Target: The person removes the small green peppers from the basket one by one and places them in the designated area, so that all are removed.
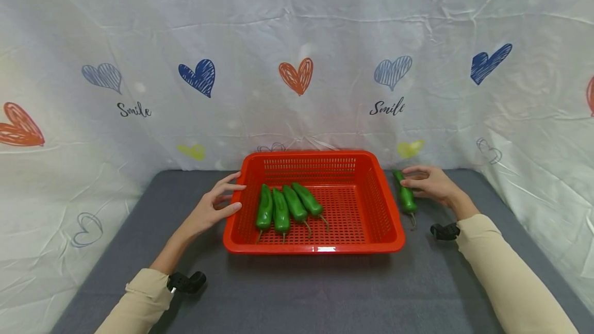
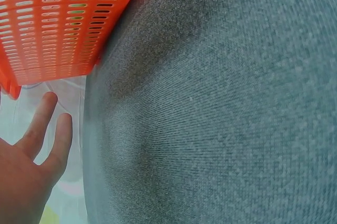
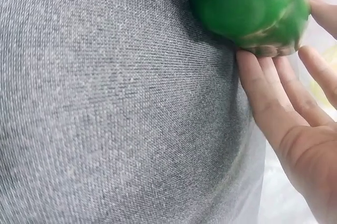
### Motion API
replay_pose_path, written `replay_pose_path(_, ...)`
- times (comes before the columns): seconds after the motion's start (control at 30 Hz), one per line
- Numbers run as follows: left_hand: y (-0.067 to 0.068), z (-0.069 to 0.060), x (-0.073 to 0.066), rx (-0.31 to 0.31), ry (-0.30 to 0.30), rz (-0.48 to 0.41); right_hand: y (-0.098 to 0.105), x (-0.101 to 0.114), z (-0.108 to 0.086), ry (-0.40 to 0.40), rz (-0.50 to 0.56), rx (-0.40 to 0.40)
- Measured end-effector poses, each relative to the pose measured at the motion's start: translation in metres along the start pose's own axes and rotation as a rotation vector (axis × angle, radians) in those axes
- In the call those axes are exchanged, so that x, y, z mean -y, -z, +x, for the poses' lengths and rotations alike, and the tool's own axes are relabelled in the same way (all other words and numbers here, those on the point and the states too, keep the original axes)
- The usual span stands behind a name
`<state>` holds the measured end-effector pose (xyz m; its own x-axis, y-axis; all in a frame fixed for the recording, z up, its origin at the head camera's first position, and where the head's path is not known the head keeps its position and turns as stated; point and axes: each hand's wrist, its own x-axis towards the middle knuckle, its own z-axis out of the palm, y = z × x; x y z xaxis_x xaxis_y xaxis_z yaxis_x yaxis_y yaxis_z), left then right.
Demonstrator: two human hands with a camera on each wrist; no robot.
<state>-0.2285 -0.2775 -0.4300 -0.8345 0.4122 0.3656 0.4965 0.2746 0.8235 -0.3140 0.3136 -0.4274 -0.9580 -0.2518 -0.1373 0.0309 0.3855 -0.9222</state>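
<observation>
In the head view, a red basket [image 1: 315, 248] holds several green peppers [image 1: 281, 211] lying side by side in its left half. My left hand [image 1: 211, 209] is at the basket's left rim, fingers spread, some fingertips at the edge. The left wrist view shows the hand [image 2: 34, 166] beside the basket's slotted wall [image 2: 58, 29]. Right of the basket, another green pepper [image 1: 407, 199] lies on the table, stem toward the front. My right hand [image 1: 431, 185] grips its upper part from the right. Up close, fingers of that hand [image 3: 300, 124] meet the pepper [image 3: 253, 3] on two sides.
A dark grey cloth [image 1: 297, 293] covers the table under the basket. Behind it hangs a white sheet [image 1: 250, 24] printed with hearts and "Smile". Both wrists carry black devices: one on the left wrist [image 1: 187, 282], one on the right [image 1: 444, 231].
</observation>
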Motion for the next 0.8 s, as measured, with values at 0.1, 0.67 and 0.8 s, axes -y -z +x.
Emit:
replay_pose_path(0.1, 0.0, 0.0, 0.0, -0.001, 0.0, 0.003, 0.002, 0.0, -0.002, 0.007, 0.05, 0.017)
replay_pose_path(0.67, 0.0, 0.0, 0.0, 0.015, -0.008, -0.013, 0.015, -0.004, -0.014, 0.058, 0.012, -0.062)
replay_pose_path(0.8, 0.0, -0.001, 0.0, 0.015, -0.01, -0.012, 0.015, -0.002, -0.015, 0.088, 0.049, -0.083)
